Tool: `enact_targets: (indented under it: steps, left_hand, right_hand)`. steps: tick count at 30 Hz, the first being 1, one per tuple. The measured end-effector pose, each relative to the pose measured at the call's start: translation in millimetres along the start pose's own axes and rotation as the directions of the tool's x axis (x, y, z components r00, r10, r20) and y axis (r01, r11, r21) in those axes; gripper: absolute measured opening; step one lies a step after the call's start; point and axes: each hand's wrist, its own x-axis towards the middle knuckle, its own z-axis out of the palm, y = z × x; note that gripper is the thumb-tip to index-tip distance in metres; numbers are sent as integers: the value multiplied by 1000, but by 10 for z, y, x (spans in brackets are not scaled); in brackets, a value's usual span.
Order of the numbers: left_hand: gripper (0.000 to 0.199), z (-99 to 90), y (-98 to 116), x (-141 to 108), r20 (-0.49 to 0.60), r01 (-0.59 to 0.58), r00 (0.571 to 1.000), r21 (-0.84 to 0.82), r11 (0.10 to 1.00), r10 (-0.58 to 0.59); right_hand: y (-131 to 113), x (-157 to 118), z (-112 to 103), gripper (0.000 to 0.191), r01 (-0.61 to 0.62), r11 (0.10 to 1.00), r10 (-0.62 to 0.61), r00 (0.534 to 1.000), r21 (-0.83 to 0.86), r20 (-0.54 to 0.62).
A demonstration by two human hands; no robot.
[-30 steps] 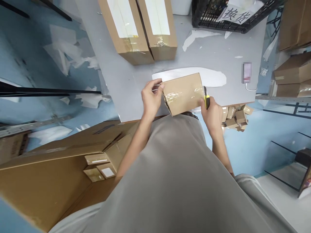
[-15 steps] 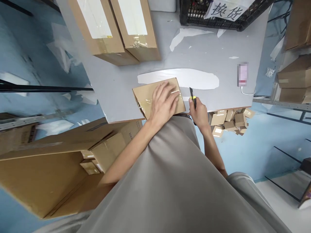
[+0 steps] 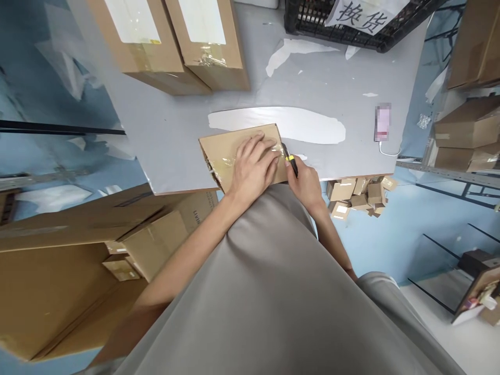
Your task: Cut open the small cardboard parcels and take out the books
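A small cardboard box (image 3: 222, 151) with shiny clear tape lies at the table's near edge, against the grey shirt. My left hand (image 3: 252, 166) rests flat on its top, fingers spread. The box's left end looks torn or slightly parted. In my right hand (image 3: 302, 179) is a black and yellow utility knife (image 3: 291, 159), its blade at the right edge of the box. Whether the blade has gone into the cardboard cannot be made out.
Two large taped boxes (image 3: 214, 73) stand at the table's back left. A black crate (image 3: 332, 32) is at the back right, a pink phone (image 3: 383, 122) with a cable at the right. A big open carton (image 3: 70, 291) stands lower left; small boxes (image 3: 359, 195) lie beyond the near edge.
My right hand has moved left with the knife, from beside the box to its right edge. My left hand is still on the box. The whole view has shifted slightly.
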Motion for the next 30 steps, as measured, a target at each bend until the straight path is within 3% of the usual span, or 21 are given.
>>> enact_targets:
  steps: [10,19,23,30]
  left_hand:
    - [32,28,-108,-6,4,-45,999,-88,995,46]
    - [38,97,-225,19,15,-103,994,-138,985,106]
    - [43,144,-239,1,-6,-108,994,-155,982,109]
    - [34,203,-274,-58,11,-132,991,-177,975,136]
  right_hand:
    - [-131,-53,6,42,-105,989,105,994,-106,-2]
    - [-630,-91,-19,39,-346,901,342,938,-263,-60]
    - [-758,-54,-9,38,-358,893,348,933,-272,-87]
    - [-809,-109,-40,33,-391,872,394,918,-295,-53]
